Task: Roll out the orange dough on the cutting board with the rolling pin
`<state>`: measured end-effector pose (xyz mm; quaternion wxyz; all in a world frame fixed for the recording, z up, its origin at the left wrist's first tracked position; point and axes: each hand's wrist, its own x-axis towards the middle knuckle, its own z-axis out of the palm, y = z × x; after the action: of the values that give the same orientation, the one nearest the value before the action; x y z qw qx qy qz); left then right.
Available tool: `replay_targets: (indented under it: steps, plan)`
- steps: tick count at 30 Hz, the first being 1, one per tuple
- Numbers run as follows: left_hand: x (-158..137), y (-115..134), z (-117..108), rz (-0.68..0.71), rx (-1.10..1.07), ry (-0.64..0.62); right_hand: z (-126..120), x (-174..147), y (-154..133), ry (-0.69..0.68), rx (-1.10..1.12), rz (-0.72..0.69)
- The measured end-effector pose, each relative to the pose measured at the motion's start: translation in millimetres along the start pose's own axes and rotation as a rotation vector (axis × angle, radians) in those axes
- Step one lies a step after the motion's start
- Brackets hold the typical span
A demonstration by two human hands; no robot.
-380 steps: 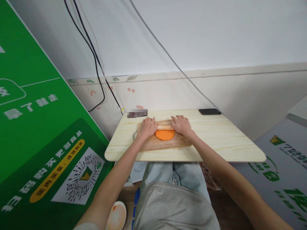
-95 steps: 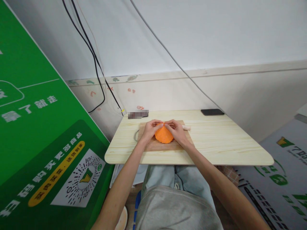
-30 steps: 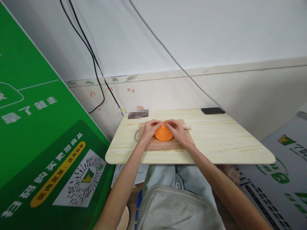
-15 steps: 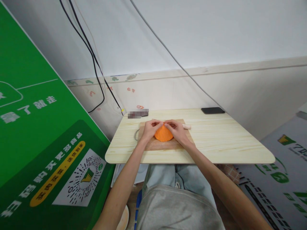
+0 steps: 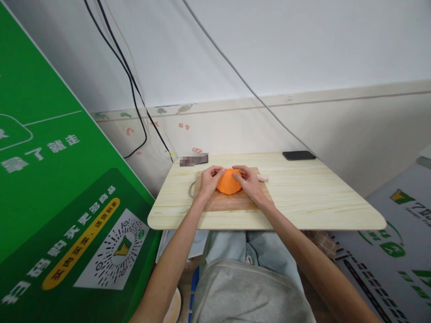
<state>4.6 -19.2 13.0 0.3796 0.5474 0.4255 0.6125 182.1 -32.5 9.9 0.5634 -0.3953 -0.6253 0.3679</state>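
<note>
A round, flattened piece of orange dough (image 5: 229, 183) with an uneven rim is between my two hands, over a wooden cutting board (image 5: 232, 204). My left hand (image 5: 209, 181) grips its left edge, the thumb on the near face and the fingers behind. On the other side my right hand (image 5: 248, 181) holds the right edge the same way. Fingertips behind the dough are hidden. Beyond my right hand, the pale wooden handle of what looks like a rolling pin (image 5: 262, 178) sticks out; the remainder is covered by my hands and the dough.
The board lies on a pale wood-grain table (image 5: 313, 202) with a metal ring handle (image 5: 191, 189) at its left. A black phone (image 5: 299, 155) lies at the back right, a partly blurred dark item (image 5: 201, 159) at the back left. A green panel (image 5: 84, 179) stands left.
My hands have moved slightly apart from the dough's top middle to its sides. The dough's lower edge has lifted a little and more of its upper face shows.
</note>
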Motion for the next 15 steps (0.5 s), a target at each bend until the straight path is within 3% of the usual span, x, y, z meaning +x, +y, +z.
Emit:
replay_targets:
  steps: [9,15]
  plan:
    - [0.5,-2.0,-1.7,-0.033,0.002,-0.049,-0.4,-0.9,-0.3,-0.022,0.004,-0.004]
    - [3.9,-8.2,-4.1,-0.03,-0.068,0.126,-0.4,-0.4,3.6,-0.011,-0.01,0.018]
